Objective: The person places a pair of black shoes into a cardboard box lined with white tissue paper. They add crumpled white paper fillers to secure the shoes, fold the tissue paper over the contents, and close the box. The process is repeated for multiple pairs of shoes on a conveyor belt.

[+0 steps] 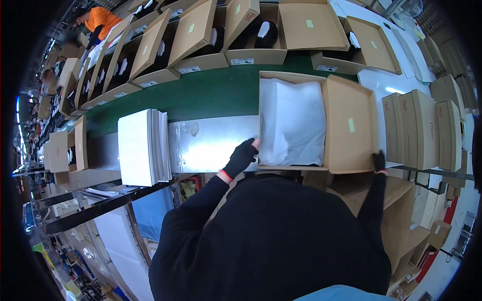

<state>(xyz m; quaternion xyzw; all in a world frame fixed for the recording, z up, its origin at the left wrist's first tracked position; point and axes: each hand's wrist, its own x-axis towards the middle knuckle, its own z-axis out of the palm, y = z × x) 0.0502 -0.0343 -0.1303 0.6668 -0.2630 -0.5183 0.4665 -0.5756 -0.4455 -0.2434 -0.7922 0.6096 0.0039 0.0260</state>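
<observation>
An open cardboard shoebox [292, 168] lies in front of me, its hinged lid [351, 123] folded back to the right. White tissue paper [292, 120] covers the inside, so anything beneath is hidden. My left hand [242, 159], in a black fingerless glove, is closed on the box's left wall near the front corner. At the lid's outer right edge, my right hand [379, 161] grips the cardboard near its front corner; its fingers are small and dark here. To the left stands a stack of white paper sheets [143, 147] on the metal surface.
Several open shoeboxes [203, 64] with dark shoes and white paper line the green belt [211, 93]. Closed boxes [419, 130] stand upright at right. A large carton [401, 215] is beside me at lower right. A person in orange [100, 22] works at far left.
</observation>
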